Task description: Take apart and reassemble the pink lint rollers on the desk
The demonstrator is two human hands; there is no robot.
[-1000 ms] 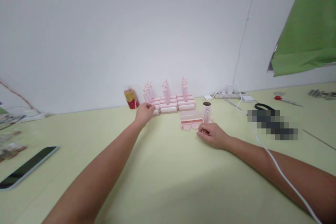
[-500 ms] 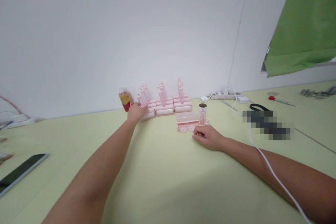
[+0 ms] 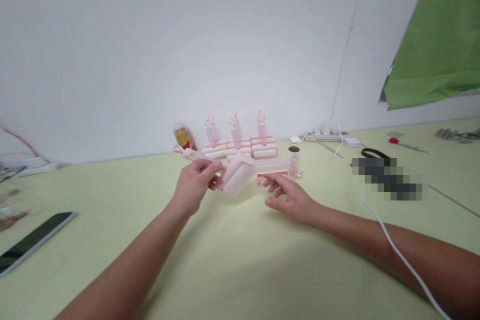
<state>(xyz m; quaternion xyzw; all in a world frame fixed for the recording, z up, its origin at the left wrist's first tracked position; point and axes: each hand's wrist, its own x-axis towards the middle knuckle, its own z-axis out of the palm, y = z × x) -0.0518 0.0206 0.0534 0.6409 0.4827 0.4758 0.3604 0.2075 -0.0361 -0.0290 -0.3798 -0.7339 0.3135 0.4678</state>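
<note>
One view, from the head, shows the left hand [image 3: 193, 187] gripping a pink tube [image 3: 192, 154] and a tilted pink case [image 3: 237, 176] up above the yellow table [image 3: 225, 255], in front of rows of pink cases [image 3: 264, 150] near the white wall [image 3: 150, 50]. The right hand [image 3: 296, 202] is loose and holds nothing, with its fingers apart just by the open pink box [image 3: 270, 164], but I cannot tell if they touch it. Beside that box, a white roll [image 3: 290, 159] stands up with a little clear tube [image 3: 295, 166] in front of it.
</note>
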